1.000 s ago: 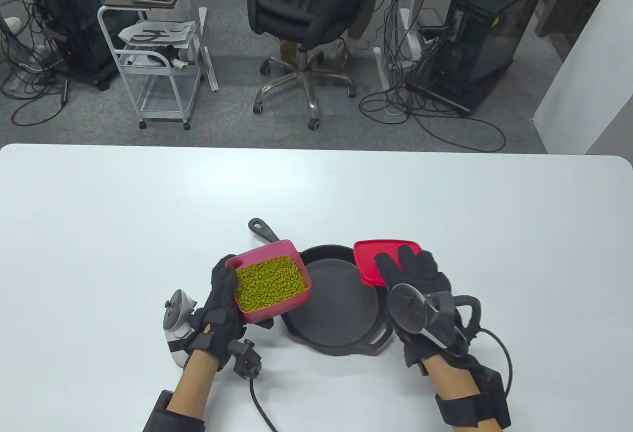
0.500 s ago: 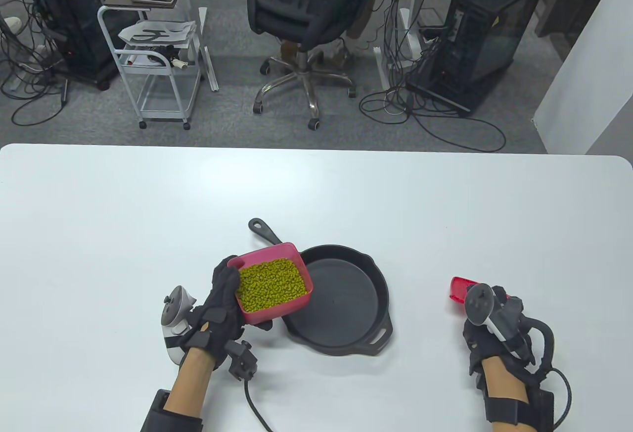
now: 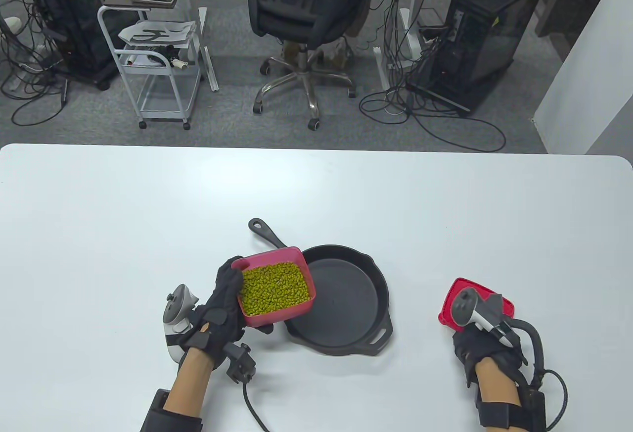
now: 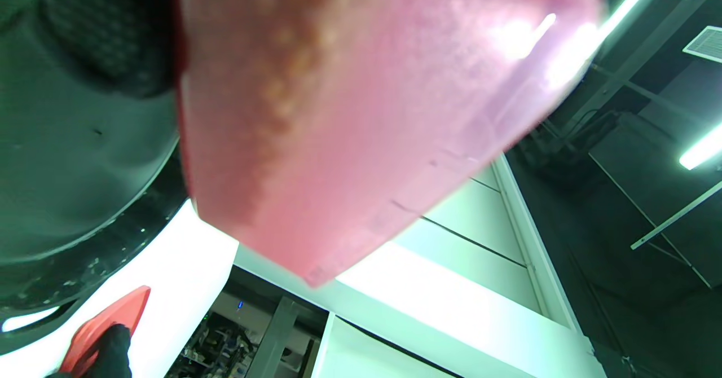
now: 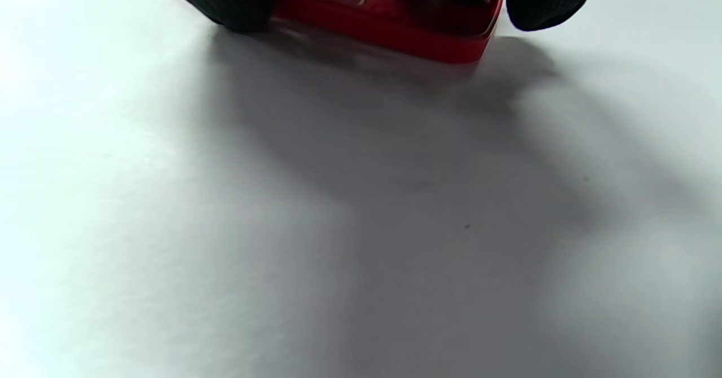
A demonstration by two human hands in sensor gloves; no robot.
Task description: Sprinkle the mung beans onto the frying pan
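Note:
My left hand (image 3: 228,298) grips a pink plastic container (image 3: 293,256) full of green mung beans (image 3: 276,287). It holds the container, slightly tilted, above the left rim of the black frying pan (image 3: 346,303), which has nothing in it. The container's underside (image 4: 361,113) fills the left wrist view, with the pan (image 4: 67,186) below it. My right hand (image 3: 482,340) holds the red lid (image 3: 457,289) flat at the table, right of the pan. In the right wrist view my fingers (image 5: 225,0) flank the lid (image 5: 389,28).
The pan's long handle (image 3: 264,231) points to the far left, and its small helper handle (image 3: 383,335) faces me. The white table (image 3: 148,214) stretches wide on all sides. An office chair and carts stand on the floor beyond the far edge.
My right hand carried the red lid from above the pan's right rim to the table on the right and lowered it flat. The container shifted slightly right over the pan.

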